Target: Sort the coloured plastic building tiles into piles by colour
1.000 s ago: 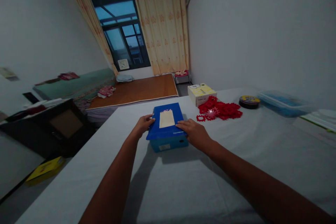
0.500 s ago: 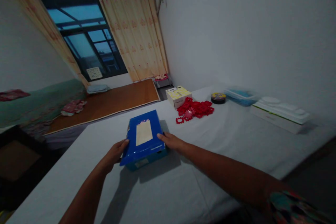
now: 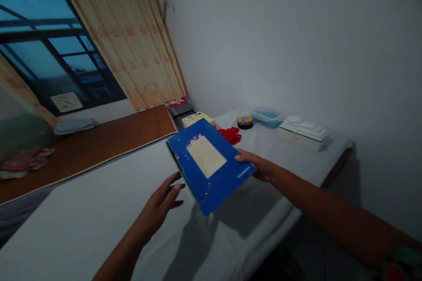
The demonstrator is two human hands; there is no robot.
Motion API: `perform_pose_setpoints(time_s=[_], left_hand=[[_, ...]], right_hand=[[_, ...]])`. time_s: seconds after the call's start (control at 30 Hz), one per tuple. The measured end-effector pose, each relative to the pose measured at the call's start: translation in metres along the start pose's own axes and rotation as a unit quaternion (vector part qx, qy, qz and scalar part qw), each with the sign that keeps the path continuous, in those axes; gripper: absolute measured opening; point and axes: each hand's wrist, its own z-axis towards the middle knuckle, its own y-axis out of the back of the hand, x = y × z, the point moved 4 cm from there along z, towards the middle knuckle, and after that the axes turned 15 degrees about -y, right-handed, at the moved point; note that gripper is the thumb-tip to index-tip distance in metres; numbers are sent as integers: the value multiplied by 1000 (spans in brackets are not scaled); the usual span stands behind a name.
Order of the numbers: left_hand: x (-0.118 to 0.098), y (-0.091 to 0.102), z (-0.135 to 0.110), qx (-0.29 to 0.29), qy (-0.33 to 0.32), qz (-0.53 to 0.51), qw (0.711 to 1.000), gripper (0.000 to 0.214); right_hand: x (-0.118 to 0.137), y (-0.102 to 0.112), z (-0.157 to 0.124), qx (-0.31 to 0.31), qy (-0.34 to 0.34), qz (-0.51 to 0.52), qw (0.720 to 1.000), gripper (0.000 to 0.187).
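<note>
A blue box (image 3: 211, 164) with a pale label on its lid hangs tilted above the white-covered table (image 3: 99, 210). My right hand (image 3: 259, 167) grips the box at its right edge, thumb on the lid. My left hand (image 3: 163, 197) is just left of the box and under its near edge, fingers stretched out and apart; I cannot tell if it touches the box.
At the table's far end lie a heap of red pieces (image 3: 231, 135), a yellow box (image 3: 197, 119), a small round tin (image 3: 245, 121), a blue-lidded tub (image 3: 267, 117) and a white flat case (image 3: 303, 131). A wall runs along the right; a curtained window is at the left.
The blue box has been lifted off the table and tilted. My left hand has come off its side and opened. The view has swung to the right.
</note>
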Motion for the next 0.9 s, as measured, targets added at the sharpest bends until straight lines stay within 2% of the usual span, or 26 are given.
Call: perform_pose_setpoints(time_s=[0.03, 0.1, 0.23, 0.33, 0.4, 0.47, 0.6, 0.7, 0.77, 0.83, 0.9], left_hand=[[-5, -9, 5, 33, -21, 12, 999, 71], [-10, -22, 13, 83, -59, 50, 994, 66], [-4, -35, 24, 137, -83, 84, 983, 55], [-1, -45, 31, 165, -88, 75, 979, 50], [-2, -53, 35, 184, -95, 67, 976, 49], [-3, -57, 37, 197, -98, 61, 974, 49], [3, -46, 36, 186, -88, 65, 976, 50], [18, -25, 30, 165, -67, 69, 982, 50], [30, -13, 26, 154, -48, 69, 985, 50], [42, -6, 25, 146, -34, 66, 986, 50], [51, -5, 28, 138, -30, 58, 988, 50]], right_hand=[[-5, 25, -14, 16, -34, 46, 998, 53], [-17, 78, -42, -1, -82, 87, 993, 56], [-49, 179, -90, -141, -172, 105, 969, 46], [-70, 226, -108, -227, -229, 135, 937, 38], [-78, 239, -108, -235, -244, 125, 932, 42], [-81, 244, -101, -218, -246, 99, 939, 45], [-86, 260, -95, -228, -237, 81, 941, 45], [-79, 285, -106, -322, -201, 16, 925, 37], [-60, 290, -115, -404, -151, -69, 899, 34], [-29, 270, -113, -434, -95, -157, 882, 38], [9, 224, -93, -378, -52, -227, 896, 46]])
